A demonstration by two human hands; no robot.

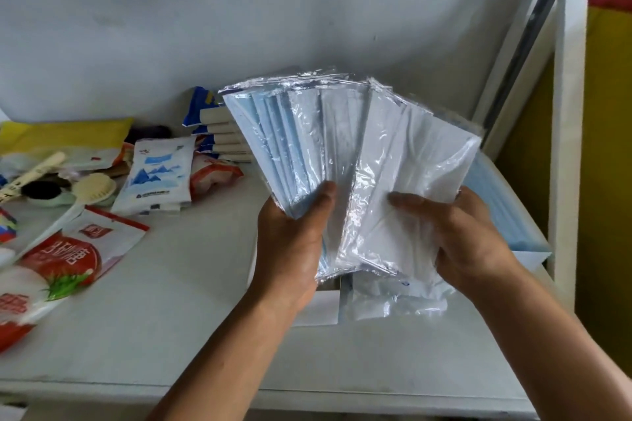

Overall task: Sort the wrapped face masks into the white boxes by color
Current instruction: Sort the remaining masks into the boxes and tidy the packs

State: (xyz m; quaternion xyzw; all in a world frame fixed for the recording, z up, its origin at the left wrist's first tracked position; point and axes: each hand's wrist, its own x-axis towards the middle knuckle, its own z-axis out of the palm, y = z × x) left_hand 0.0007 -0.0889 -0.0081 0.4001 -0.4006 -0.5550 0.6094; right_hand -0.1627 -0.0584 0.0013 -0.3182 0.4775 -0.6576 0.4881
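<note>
Wrapped face masks, fanned out like playing cards, are held up above the table (178, 325). My left grip (294, 243) is closed on the blue masks (270, 133), with the thumb pressed across the front of their lower ends and the fingers hidden behind. My right grip (472, 243) is closed on the white masks (413, 161), the thumb lying over their clear, shiny wrappers. The two fans meet in the middle.

Below them, at the table's right end, a white box (530, 258) holds a stack of blue packs (502, 215). Just beside it and nearer to me, a second white box (319, 309) holds clear-wrapped white packs (393, 301).

To the left, well apart from the boxes, lie a long-handled brush (92, 186), a white pouch (157, 174) printed with blue mountains, and red-and-white bags (68, 256). A yellow packet (65, 137) rests against the wall.
</note>
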